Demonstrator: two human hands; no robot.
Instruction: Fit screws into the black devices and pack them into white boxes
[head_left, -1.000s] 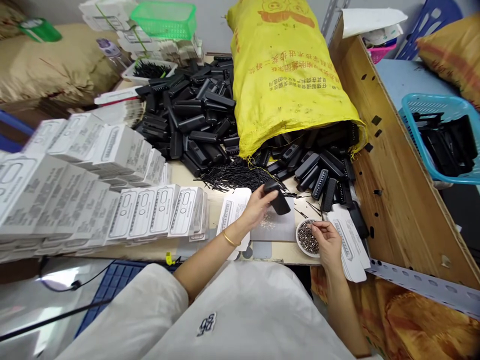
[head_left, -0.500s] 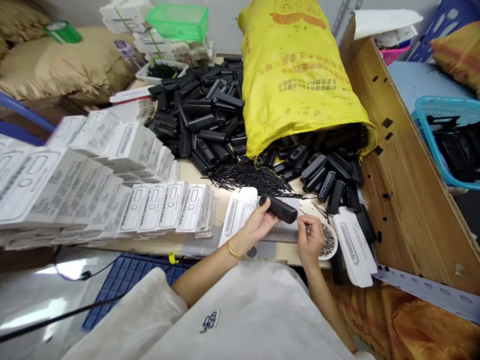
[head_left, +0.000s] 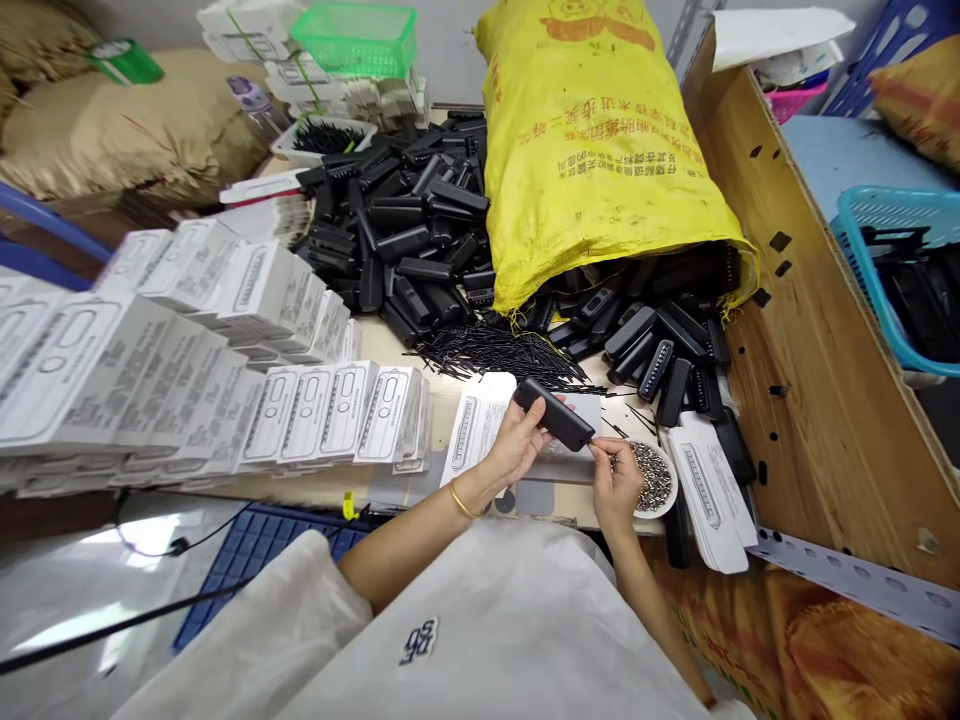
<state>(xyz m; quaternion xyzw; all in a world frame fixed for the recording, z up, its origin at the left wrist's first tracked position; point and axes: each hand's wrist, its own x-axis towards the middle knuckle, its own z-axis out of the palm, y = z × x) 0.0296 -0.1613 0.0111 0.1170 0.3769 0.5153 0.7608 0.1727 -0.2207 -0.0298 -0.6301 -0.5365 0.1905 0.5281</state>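
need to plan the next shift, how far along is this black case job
Done, it seems: rows of white boxes stacked at left. In hand: the left hand holds one black case while the right hand pinches at its end beside the dish of small metal parts. Left: a large pile of black cases spilling from the yellow sack.

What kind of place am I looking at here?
Probably a small assembly or packing workshop: black cases are heaped on the bench, spilling from a yellow sack, beside rows of white boxes. The left hand holds one case.
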